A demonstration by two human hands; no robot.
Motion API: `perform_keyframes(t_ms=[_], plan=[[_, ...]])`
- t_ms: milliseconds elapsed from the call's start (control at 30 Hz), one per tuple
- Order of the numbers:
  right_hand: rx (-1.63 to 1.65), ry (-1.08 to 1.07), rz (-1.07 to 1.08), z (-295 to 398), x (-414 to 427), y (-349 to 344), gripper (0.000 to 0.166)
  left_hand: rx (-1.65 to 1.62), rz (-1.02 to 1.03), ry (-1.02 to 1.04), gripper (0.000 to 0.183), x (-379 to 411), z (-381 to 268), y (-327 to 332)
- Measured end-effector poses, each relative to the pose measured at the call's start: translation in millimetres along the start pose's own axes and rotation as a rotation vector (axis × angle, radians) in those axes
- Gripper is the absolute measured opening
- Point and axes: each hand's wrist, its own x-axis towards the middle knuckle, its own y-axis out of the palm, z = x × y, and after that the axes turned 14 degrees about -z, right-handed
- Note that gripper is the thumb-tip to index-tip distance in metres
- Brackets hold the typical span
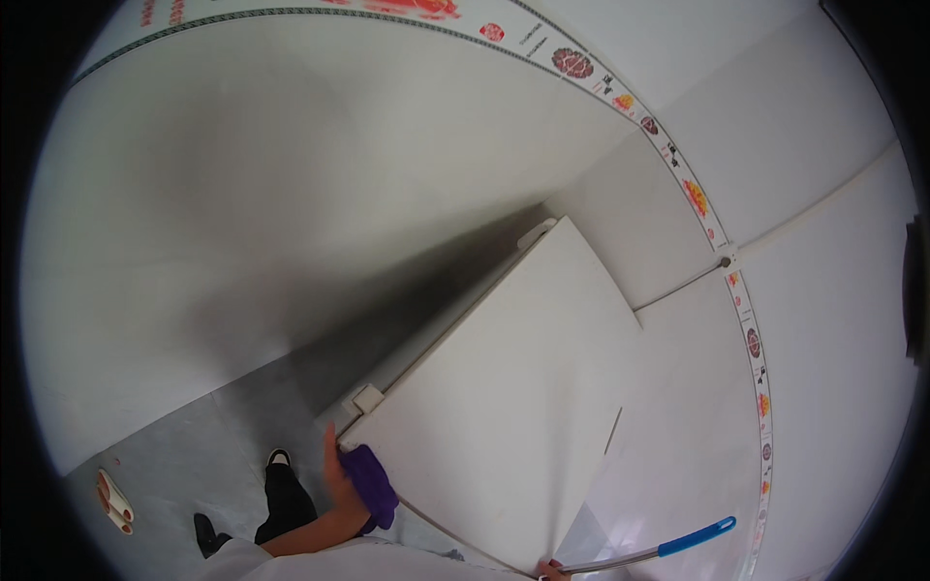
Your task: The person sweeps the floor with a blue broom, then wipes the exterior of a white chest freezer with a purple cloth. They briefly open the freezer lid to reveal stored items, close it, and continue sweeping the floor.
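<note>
My left hand (340, 472), slightly blurred, is at the near left corner of a large white appliance that looks like a chest freezer (501, 363). A bunched purple cloth (372, 486) lies between this hand and the appliance's top; the hand appears to hold it against the corner. At the bottom edge, my right hand (554, 571) is beside the near right corner, closed around a metal pole with a blue plastic handle (697, 536). The pole points right; its other end is hidden. Part of the right hand is cut off by the frame.
White hinge-like fittings (367, 399) sit along the appliance's left edge. A shadowed gap separates it from the pale wall (218, 181). A cable runs down the right wall from a fitting (725, 261). Light slippers (115, 501) lie on the grey floor (174, 436) at left, near my feet.
</note>
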Motion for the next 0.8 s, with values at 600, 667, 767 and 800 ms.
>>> perform_keyframes(t_ms=[600, 667, 767, 800], plan=[[0.139, -0.126, 0.192, 7.5, -44.3, 26.9, 0.026, -0.64, -0.028, -0.294, 0.029, 65.3, 37.4, -22.7], [0.12, -0.121, 0.25, 1.1, -46.0, 29.9, 0.034, -0.287, -0.253, 0.048, 0.02, 105.1, 71.0, -46.2], [0.097, -0.147, 0.259, -6.5, -48.2, 27.6, 0.027, 0.161, -0.311, 0.245, 0.013, 97.6, 67.0, -31.0], [0.094, -0.17, 0.267, -8.8, -47.8, 30.7, 0.023, 0.297, -0.275, 0.268, 0.013, 93.1, 62.4, -23.2]])
